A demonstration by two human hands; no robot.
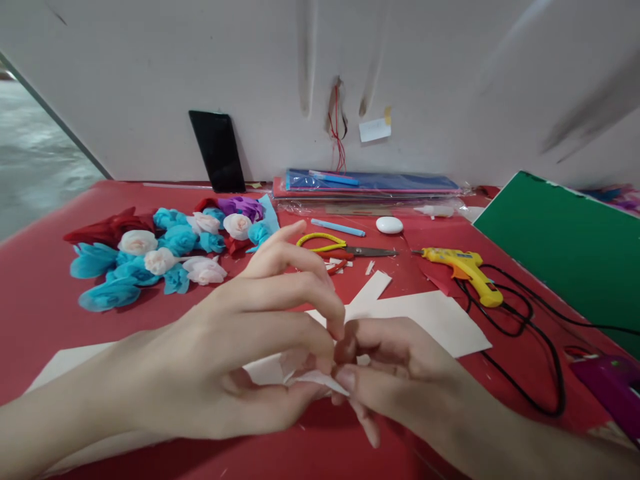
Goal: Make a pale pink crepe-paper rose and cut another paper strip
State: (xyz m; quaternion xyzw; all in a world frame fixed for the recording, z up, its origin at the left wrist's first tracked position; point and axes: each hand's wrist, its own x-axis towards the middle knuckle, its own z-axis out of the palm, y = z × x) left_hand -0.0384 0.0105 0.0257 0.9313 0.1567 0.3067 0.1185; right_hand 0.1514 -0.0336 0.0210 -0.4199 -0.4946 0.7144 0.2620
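Observation:
Both hands meet low in the middle of the view over a red table [35, 293]. My left hand [240, 353] curls its fingers around a small piece of white paper [300, 375], thumb underneath. My right hand [395, 367] pinches the same white piece from the right, thumb and fingertips pressed on its edge. Most of the piece is hidden between the fingers. Larger white sheets [430, 313] lie flat on the table just behind the hands.
A pile of blue, white, red and purple paper flowers [160, 257] lies at the left. Yellow-handled scissors [345, 248], a blue pen [337, 228], a yellow glue gun [467, 270] with black cord, a green board [565, 253], a black phone [217, 152] and stacked sheets [370, 182] sit behind.

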